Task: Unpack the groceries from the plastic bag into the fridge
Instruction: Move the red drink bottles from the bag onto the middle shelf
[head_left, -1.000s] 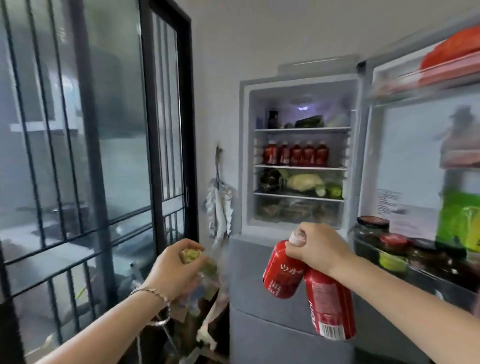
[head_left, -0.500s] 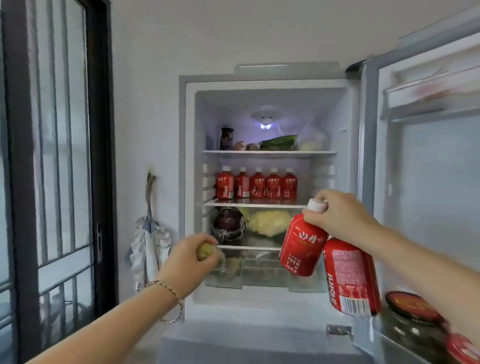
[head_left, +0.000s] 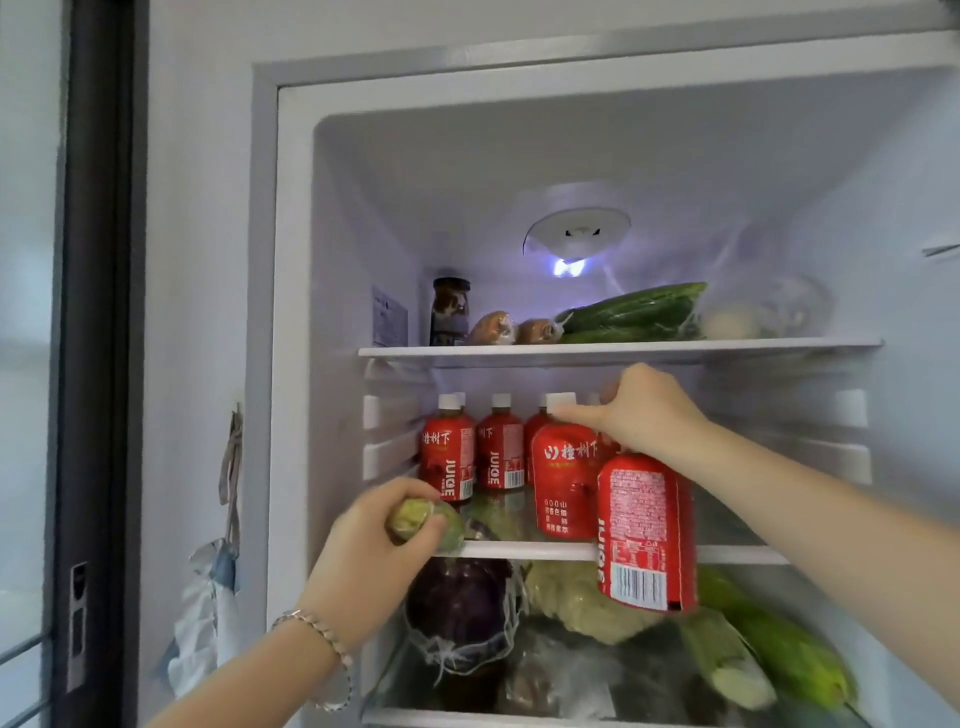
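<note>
**A:** Red bottles, two in one grip. The fingers (head_left: 576, 413) of the right hand (head_left: 649, 415) curl round the necks. The front bottle (head_left: 566, 467) is near upright. The second bottle (head_left: 647, 535) hangs tilted under the palm with its cap hidden. Both are at the front of the middle shelf (head_left: 737, 555), not set down.

**B:** Failure mode?

**A:** One grip, two loads. Loosen it to place one and the other likely slips. The tilted one hangs out past the shelf lip, so a drop lands it on the cabbage (head_left: 576, 597) or clear out of the fridge (head_left: 291, 312).

**B:** Row behind?

**A:** The standing juice bottles (head_left: 448, 457) are packed close. Shoving in hard could knock them over.

**B:** Other side?

**A:** The left hand (head_left: 374, 561) has its fingers (head_left: 400, 491) and thumb wrapped tight on a small green vegetable (head_left: 415, 519), right at the shelf edge. It may be touching; the blur hides it. That hand is occupied, so it can't steady a bottle.

**B:** Bag?

**A:** Out of view.
</note>
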